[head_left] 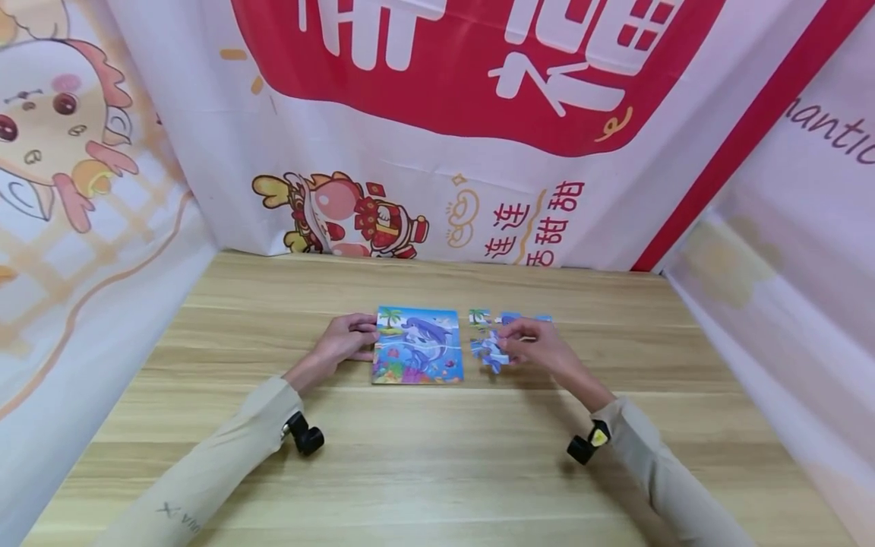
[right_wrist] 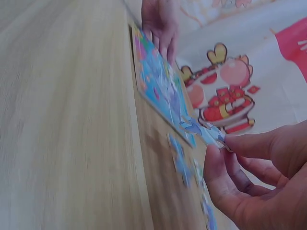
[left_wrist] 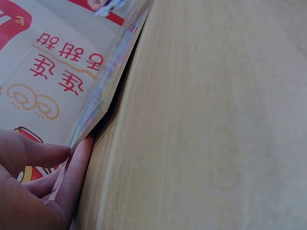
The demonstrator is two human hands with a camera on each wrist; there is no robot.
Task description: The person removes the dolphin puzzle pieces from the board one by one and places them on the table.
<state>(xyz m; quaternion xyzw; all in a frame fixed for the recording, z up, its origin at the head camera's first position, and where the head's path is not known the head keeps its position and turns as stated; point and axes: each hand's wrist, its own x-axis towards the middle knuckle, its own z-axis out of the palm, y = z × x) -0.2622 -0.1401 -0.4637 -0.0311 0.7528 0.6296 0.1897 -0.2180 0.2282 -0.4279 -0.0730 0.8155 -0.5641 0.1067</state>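
Note:
A square dolphin jigsaw board lies on the wooden table, showing a blue sea with a palm tree in one corner. At its left edge, my left hand pinches it between thumb and fingers; the left wrist view shows the near edge lifted a little, with a dark gap beneath. To the right of the board, my right hand pinches a blue-and-white puzzle piece between thumb and fingertips, raised above the table. Loose puzzle pieces lie below it, some hidden behind the hand.
The wooden table spreads out in front of both forearms. Behind it hangs a printed cloth with red lettering and cartoon figures, and similar cloths close off the left and right sides. Small black devices sit at both wrists.

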